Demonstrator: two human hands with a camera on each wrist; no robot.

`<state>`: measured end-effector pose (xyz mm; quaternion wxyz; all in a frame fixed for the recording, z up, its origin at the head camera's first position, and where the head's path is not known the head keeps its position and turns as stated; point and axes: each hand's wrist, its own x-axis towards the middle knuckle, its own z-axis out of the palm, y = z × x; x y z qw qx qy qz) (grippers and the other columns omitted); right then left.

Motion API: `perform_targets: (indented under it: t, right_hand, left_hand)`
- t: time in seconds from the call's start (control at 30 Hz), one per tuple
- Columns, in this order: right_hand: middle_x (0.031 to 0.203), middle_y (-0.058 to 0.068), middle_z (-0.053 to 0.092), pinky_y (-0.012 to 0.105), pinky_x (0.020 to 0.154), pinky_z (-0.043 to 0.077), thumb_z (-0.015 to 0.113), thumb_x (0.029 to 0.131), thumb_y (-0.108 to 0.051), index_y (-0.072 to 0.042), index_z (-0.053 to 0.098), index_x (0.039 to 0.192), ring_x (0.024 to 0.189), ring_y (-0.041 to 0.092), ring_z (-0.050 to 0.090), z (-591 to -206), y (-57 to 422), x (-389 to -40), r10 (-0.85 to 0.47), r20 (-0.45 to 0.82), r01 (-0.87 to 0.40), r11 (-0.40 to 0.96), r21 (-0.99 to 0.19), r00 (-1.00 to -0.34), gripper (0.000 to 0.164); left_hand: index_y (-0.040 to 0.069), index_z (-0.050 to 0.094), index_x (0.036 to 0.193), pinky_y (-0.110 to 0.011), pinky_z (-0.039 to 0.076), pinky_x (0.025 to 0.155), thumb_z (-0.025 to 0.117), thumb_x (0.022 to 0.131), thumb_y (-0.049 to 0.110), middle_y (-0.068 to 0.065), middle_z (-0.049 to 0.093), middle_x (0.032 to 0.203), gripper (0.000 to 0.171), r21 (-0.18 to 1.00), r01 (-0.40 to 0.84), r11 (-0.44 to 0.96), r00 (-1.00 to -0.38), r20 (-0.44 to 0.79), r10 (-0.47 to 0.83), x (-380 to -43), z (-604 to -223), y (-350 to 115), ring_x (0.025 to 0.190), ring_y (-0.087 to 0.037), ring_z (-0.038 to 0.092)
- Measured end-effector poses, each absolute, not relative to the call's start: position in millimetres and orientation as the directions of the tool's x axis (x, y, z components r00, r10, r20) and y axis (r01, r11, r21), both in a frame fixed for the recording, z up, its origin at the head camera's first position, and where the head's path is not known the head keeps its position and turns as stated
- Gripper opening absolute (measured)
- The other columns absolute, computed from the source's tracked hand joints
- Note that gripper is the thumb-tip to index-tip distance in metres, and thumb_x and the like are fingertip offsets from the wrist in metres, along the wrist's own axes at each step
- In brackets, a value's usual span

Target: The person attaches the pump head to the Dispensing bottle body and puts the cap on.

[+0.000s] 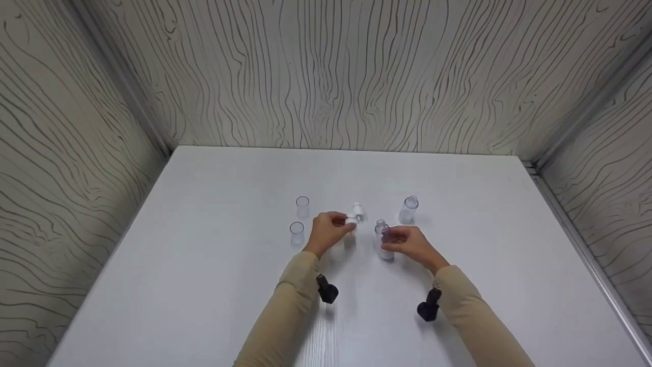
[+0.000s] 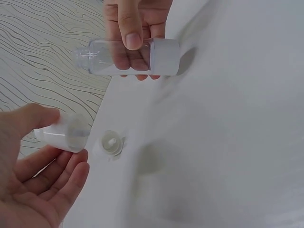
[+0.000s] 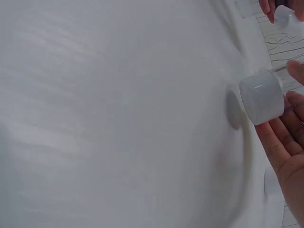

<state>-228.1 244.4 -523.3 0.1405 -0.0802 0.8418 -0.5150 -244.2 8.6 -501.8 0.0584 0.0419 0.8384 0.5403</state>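
Observation:
My left hand (image 1: 327, 233) pinches a white pump top (image 2: 64, 134) between thumb and fingers, above the table. My right hand (image 1: 413, 245) grips a clear bottle (image 2: 166, 57) with a white base and a bare, narrow neck. The bottle is close to upright, a little right of the pump top and apart from it. In the right wrist view its white base (image 3: 262, 97) hangs just off the table, with a shadow beside it. A second white pump top (image 1: 358, 210) stands on the table just beyond my left hand.
Another clear bottle (image 1: 408, 210) stands behind my right hand. Two clear cup-shaped covers (image 1: 302, 206) stand left of my left hand, one behind the other. The white table (image 1: 214, 285) meets wood-patterned walls (image 1: 326, 76) at the back and sides.

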Motion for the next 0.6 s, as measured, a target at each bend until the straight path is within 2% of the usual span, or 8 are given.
perform_targets:
  t: [0.17, 0.3, 0.5, 0.6]
  right_hand:
    - [0.115, 0.027, 0.066, 0.017, 0.082, 0.056, 0.073, 0.084, -0.015, 0.010, 0.059, 0.121, 0.095, 0.009, 0.065, -522.1, 241.1, -227.5, -0.284, -0.170, 0.017, 0.471, -0.882, -0.944, 0.047]
    - [0.116, 0.026, 0.066, 0.019, 0.083, 0.057, 0.073, 0.085, -0.017, 0.008, 0.060, 0.121, 0.097, 0.012, 0.066, -522.8, 237.9, -228.2, -0.286, -0.170, 0.016, 0.474, -0.881, -0.943, 0.047]
    - [0.115, 0.027, 0.067, 0.015, 0.081, 0.055, 0.073, 0.085, -0.019, 0.008, 0.061, 0.120, 0.096, 0.012, 0.066, -524.5, 233.2, -229.0, -0.316, -0.138, -0.027, 0.466, -0.884, -0.939, 0.047]
    - [0.116, 0.025, 0.067, 0.019, 0.084, 0.057, 0.073, 0.085, -0.021, 0.007, 0.061, 0.121, 0.099, 0.015, 0.067, -525.0, 231.9, -228.5, -0.312, -0.146, -0.021, 0.475, -0.880, -0.939, 0.047]
  left_hand:
    - [-0.005, 0.068, 0.109, -0.029, 0.060, 0.081, 0.074, 0.083, 0.017, -0.019, 0.073, 0.102, 0.034, 0.923, 0.037, 0.384, -0.992, -0.012, 0.124, -243.8, -500.2, 8.5, 0.092, -0.023, 0.070]
    - [-0.004, 0.068, 0.111, -0.029, 0.059, 0.083, 0.074, 0.083, 0.018, -0.018, 0.072, 0.104, 0.036, 0.928, 0.018, 0.372, -0.992, -0.029, 0.120, -244.6, -497.3, 8.6, 0.093, -0.022, 0.070]
    - [-0.002, 0.066, 0.115, -0.030, 0.059, 0.087, 0.073, 0.084, 0.019, -0.015, 0.071, 0.108, 0.039, 0.932, -0.016, 0.363, -0.991, -0.062, 0.115, -246.5, -492.3, 9.2, 0.095, -0.020, 0.069]
    - [-0.001, 0.066, 0.115, -0.029, 0.059, 0.087, 0.073, 0.084, 0.019, -0.014, 0.071, 0.108, 0.038, 0.935, -0.022, 0.355, -0.991, -0.066, 0.114, -246.5, -490.9, 9.7, 0.095, -0.018, 0.068]
